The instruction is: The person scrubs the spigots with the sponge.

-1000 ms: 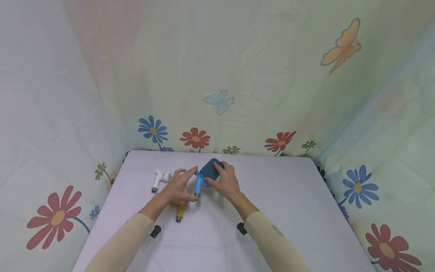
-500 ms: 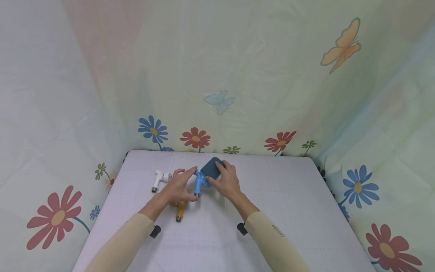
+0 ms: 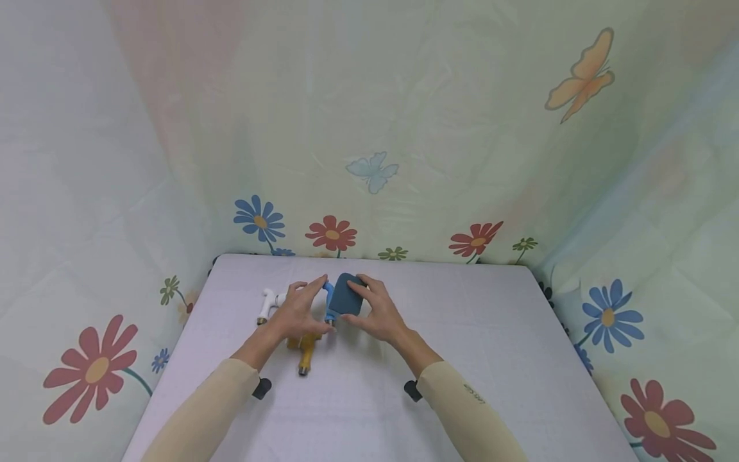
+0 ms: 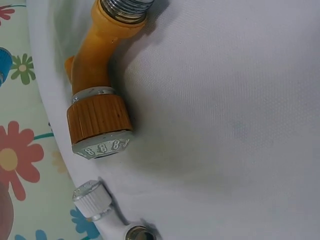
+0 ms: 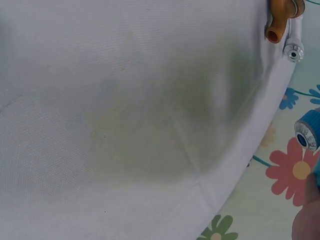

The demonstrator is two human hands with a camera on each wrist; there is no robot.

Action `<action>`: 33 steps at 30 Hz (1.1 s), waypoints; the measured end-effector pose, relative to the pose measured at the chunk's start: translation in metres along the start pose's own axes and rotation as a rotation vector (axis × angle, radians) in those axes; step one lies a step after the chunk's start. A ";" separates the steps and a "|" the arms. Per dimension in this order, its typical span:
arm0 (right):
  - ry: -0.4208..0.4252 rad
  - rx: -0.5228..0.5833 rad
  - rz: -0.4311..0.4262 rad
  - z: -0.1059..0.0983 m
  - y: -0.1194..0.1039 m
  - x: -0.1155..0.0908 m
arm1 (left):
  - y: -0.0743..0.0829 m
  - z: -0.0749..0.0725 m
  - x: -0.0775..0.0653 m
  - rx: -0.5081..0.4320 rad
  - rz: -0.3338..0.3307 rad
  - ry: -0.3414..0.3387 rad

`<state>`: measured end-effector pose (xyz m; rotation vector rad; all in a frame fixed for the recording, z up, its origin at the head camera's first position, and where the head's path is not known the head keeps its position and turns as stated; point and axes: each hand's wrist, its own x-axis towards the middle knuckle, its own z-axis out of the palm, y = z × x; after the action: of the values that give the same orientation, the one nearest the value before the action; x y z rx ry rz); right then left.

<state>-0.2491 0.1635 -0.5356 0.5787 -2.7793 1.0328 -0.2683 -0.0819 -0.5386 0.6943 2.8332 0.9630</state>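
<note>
In the head view, my left hand [image 3: 296, 314] holds a blue tap [image 3: 330, 290] between thumb and fingers, raised off the table. My right hand [image 3: 378, 311] pinches a dark teal flat pad with rounded corners [image 3: 346, 296], perhaps a sponge, against the tap. The pad hides much of the tap in that view. At the right edge of the right wrist view, the blue knob [image 5: 309, 127] shows above part of my hand [image 5: 307, 220]. Only a sliver of the blue tap [image 4: 4, 64] enters the left wrist view.
A yellow tap [image 3: 306, 356] lies on the white-covered table [image 3: 462, 359], below my left hand. Farther left lies a white tap [image 3: 267, 305], partly behind that hand. Flower-printed curtains [image 3: 450, 141] enclose the back and sides.
Both hands have shifted slightly left. The teal pad has moved left and down and turned more upright, now covering more of the blue tap. The yellow and white taps stay put.
</note>
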 end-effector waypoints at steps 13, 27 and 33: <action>-0.037 -0.001 -0.086 0.000 -0.001 0.001 | -0.002 -0.003 0.001 0.003 0.089 0.030; -0.051 -0.058 -0.054 -0.001 -0.004 0.005 | 0.000 -0.004 -0.001 0.026 0.118 0.043; -0.060 -0.059 -0.050 -0.002 -0.005 0.007 | 0.000 -0.005 -0.001 0.035 0.138 0.052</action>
<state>-0.2537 0.1592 -0.5296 0.6789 -2.8202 0.9356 -0.2682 -0.0852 -0.5342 0.8923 2.8853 0.9656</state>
